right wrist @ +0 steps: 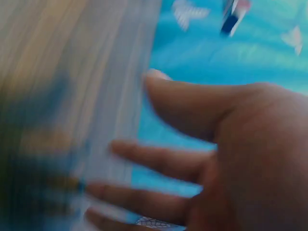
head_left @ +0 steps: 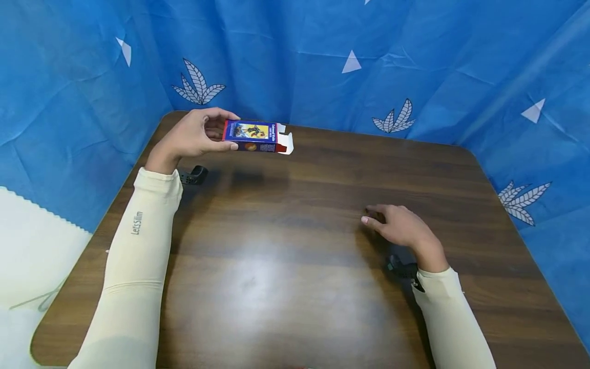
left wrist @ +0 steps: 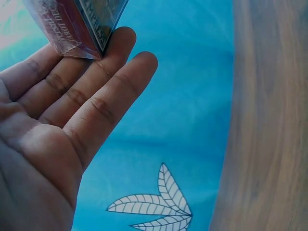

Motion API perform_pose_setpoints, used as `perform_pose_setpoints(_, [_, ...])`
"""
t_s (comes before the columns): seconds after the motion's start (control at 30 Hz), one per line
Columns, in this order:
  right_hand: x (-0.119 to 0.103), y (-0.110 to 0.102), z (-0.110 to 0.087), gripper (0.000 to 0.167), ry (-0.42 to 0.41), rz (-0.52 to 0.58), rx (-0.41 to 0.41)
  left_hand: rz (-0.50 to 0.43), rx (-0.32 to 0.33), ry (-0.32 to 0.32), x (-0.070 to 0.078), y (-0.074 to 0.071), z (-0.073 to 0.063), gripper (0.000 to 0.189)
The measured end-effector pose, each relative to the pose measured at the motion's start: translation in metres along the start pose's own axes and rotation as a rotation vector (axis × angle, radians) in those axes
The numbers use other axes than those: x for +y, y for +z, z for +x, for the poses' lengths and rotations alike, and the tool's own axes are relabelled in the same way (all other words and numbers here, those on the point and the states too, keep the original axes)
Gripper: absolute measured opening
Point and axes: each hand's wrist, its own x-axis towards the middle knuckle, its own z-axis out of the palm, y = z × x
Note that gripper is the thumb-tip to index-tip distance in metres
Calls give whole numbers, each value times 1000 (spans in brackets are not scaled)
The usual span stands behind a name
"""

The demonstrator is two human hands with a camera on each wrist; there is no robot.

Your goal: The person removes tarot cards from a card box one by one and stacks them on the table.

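Above the far left of the table, my left hand (head_left: 195,133) grips a small blue and red tarot card box (head_left: 251,131) between thumb and fingers. Its picture side faces up, and the white end flap stands open to the right. The left wrist view shows the box's clear-wrapped end (left wrist: 72,33) against the fingers. My right hand (head_left: 405,228) hovers over the table's right half, fingers loosely bent and apart, holding nothing that I can see. In the right wrist view, a dark, blurred patch (right wrist: 38,163) lies beyond those fingers; its kind cannot be told.
A brown wood-grain table (head_left: 322,189) with rounded corners spreads beneath both hands. Blue curtain (head_left: 295,61) with white leaf prints hangs along the back and sides. Dark wrist straps (head_left: 195,175) sit by the sleeves. A sliver of red (head_left: 299,367) shows at the bottom edge.
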Motion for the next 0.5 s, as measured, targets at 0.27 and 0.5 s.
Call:
perform_pose_setpoints(0.27, [-79, -16, 32, 34, -327, 460, 409, -7, 15, -10, 2, 0, -2, 69])
perform_pose_setpoints(0.5, [-125, -10, 84, 26, -393, 907, 549, -61, 11, 28, -5, 19, 1, 66])
